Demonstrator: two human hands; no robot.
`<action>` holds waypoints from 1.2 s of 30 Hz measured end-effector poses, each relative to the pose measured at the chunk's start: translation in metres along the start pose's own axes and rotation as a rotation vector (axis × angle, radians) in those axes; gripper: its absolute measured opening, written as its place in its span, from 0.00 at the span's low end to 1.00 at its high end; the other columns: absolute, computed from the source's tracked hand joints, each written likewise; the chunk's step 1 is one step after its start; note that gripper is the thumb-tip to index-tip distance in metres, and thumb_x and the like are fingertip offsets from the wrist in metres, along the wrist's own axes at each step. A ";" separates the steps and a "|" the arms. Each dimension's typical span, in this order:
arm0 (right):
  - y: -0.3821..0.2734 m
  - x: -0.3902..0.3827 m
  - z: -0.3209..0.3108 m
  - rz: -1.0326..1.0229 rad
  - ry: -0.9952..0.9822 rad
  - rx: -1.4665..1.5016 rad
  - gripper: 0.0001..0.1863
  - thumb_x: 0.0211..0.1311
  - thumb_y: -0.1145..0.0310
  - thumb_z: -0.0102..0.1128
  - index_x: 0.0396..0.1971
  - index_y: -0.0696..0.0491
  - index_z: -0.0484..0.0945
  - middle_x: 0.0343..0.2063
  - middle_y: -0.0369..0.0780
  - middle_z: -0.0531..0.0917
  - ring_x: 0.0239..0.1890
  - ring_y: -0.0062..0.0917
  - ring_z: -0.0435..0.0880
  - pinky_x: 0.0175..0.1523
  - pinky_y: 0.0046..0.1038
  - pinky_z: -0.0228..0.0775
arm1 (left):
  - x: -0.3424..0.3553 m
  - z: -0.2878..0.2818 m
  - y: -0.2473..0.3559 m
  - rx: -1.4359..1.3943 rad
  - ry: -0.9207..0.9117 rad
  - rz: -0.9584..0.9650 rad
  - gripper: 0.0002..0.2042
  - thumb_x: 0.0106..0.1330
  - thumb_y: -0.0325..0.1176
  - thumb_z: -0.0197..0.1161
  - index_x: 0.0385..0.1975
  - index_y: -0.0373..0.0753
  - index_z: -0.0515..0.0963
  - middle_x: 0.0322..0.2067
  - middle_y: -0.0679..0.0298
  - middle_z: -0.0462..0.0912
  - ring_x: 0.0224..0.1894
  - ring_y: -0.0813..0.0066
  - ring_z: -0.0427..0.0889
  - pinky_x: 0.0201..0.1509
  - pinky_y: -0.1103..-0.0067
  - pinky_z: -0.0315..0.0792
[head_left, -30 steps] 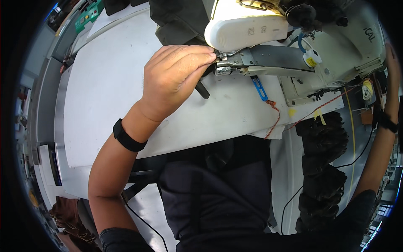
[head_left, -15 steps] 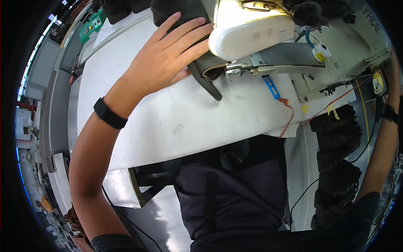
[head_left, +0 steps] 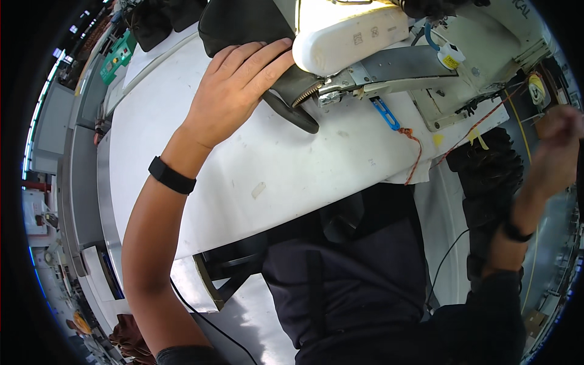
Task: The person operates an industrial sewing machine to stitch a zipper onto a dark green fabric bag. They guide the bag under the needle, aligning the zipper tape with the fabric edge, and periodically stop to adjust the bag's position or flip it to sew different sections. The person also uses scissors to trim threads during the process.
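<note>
White table (head_left: 292, 173): my left hand (head_left: 234, 85) flat on dark piece (head_left: 246, 25) at machine (head_left: 347, 45); right hand (head_left: 556, 146) blurred, grip unclear; progress unclear.

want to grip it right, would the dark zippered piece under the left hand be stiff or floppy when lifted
The dark zippered piece is probably semi-stiff, since its flap holds a smooth curve. Its zipper edge likely flexes, given its arc. It looks matte, so may not be very slippery.

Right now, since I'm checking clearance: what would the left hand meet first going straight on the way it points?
The left hand would probably meet the white, rounded, smooth-cased machine head first, though depth is unclear.
</note>
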State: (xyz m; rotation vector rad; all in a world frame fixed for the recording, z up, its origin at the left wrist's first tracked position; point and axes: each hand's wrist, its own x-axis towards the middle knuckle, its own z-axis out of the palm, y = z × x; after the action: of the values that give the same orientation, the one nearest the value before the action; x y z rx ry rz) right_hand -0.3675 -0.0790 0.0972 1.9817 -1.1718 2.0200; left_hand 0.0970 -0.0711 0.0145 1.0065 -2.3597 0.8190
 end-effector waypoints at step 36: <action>-0.066 -0.174 0.155 0.623 -0.573 0.679 0.16 0.77 0.60 0.62 0.47 0.60 0.84 0.43 0.40 0.89 0.48 0.21 0.85 0.57 0.26 0.75 | 0.027 -0.149 0.096 0.327 -0.680 -0.316 0.45 0.47 0.38 0.82 0.71 0.44 0.72 0.68 0.64 0.75 0.68 0.63 0.73 0.78 0.60 0.58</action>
State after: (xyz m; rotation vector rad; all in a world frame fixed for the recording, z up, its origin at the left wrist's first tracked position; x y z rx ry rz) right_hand -0.1764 -0.0416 -0.0466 2.9701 -1.4876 2.4564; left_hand 0.0322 0.0686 0.1055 1.9985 -2.5175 0.8448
